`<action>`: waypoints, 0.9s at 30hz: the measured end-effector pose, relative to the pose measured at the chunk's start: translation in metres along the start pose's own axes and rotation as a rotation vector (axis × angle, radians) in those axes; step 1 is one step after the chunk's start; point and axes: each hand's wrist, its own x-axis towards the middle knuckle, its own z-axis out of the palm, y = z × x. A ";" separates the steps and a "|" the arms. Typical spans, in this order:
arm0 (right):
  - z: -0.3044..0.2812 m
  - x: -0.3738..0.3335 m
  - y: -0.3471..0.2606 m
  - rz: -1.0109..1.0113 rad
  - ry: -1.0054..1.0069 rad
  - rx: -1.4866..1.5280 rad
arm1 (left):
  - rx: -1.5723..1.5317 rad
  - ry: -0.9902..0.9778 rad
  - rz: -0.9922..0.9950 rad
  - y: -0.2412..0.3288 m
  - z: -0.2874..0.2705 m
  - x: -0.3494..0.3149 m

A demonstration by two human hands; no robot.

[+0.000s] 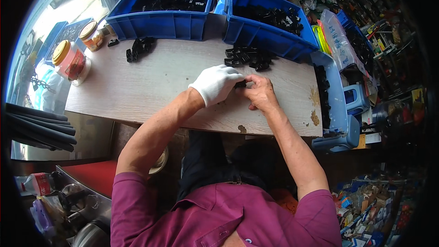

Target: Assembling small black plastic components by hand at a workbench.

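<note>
My left hand (216,83), in a white glove, and my bare right hand (261,92) meet over the wooden table (151,87). Between their fingertips sits a small black plastic part (240,83), gripped from both sides and mostly hidden. Just beyond the hands lies a loose pile of black plastic parts (249,56). A smaller cluster of black parts (139,48) lies at the table's far left.
Two blue bins hold more black parts: the left bin (162,7) and the right bin (270,23). Two lidded jars (73,59) stand at the left edge. A blue tray (336,105) with black parts sits at the right. Dark tubes (39,126) lie lower left.
</note>
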 end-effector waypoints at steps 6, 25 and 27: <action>-0.001 -0.003 0.005 0.004 0.019 0.079 | 0.013 -0.028 0.046 0.002 0.011 0.001; -0.005 -0.009 0.013 -0.035 0.016 0.318 | 0.865 0.564 -0.640 -0.072 -0.072 -0.036; -0.006 -0.010 0.015 -0.021 0.032 0.370 | 0.930 0.445 -0.797 -0.110 -0.085 -0.053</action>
